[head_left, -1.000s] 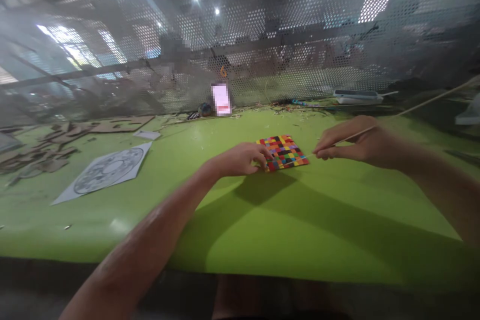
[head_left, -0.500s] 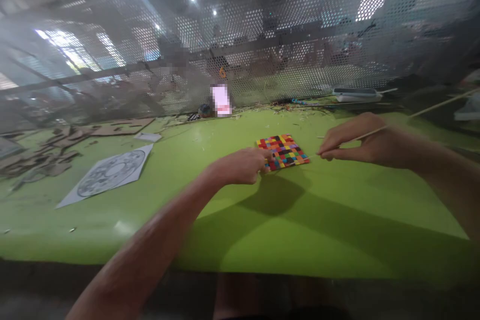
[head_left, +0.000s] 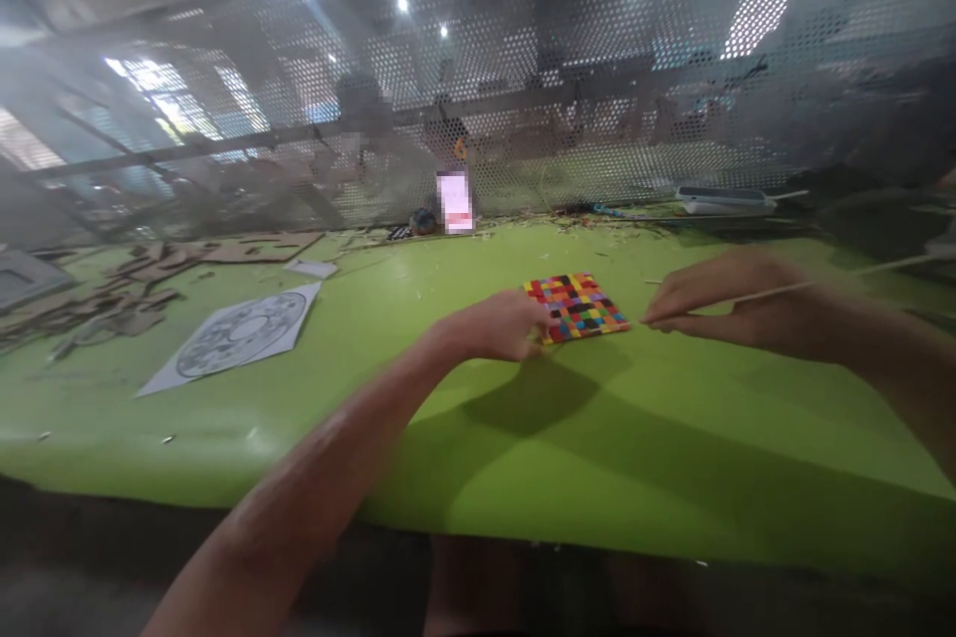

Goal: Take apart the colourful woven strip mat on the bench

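Note:
A small flat square with a multicoloured check pattern (head_left: 579, 304) lies on the green table, in front of me. My left hand (head_left: 508, 323) grips its left edge, fingers curled in and fingertips on the near left corner. Just right of the square, my right hand (head_left: 717, 299) pinches a long thin pale strip (head_left: 777, 294) between thumb and fingertips. The strip runs back over that hand toward the right edge of the view. Its front end is hidden or too fine to make out at the fingertips.
On the left lie a paper with a printed round pattern (head_left: 246, 330) and brown cardboard scraps (head_left: 164, 264). A lit phone-like screen (head_left: 455, 202) stands by the perforated metal screen (head_left: 508, 129). At back right is a pale tray-like object (head_left: 724, 201), with loose scraps along the table's back.
The view has shifted slightly, moving everything a little to the right. The strip's front end, earlier showing over the square's near right corner, no longer shows there. Both hands keep their grips.

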Action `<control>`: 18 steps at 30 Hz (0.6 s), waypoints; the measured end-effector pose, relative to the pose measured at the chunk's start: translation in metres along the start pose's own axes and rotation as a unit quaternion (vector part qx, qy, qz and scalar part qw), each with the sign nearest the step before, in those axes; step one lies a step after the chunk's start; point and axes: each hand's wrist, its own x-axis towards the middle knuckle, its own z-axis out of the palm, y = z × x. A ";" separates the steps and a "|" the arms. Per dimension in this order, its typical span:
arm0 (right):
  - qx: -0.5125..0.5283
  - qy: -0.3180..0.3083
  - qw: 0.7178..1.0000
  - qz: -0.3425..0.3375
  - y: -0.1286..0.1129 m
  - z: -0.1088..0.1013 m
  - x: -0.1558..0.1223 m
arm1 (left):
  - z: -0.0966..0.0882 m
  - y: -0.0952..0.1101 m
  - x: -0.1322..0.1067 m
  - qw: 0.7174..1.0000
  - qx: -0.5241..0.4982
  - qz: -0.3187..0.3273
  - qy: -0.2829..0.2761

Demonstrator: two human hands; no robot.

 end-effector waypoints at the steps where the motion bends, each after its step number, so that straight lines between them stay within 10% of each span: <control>1: -0.005 -0.001 1.000 -0.009 -0.004 0.000 0.001 | 0.001 0.001 0.001 1.000 0.005 -0.008 0.005; 18: -0.039 -0.037 0.998 0.017 -0.034 0.000 0.005 | 0.015 0.000 0.013 0.996 -0.004 0.022 0.086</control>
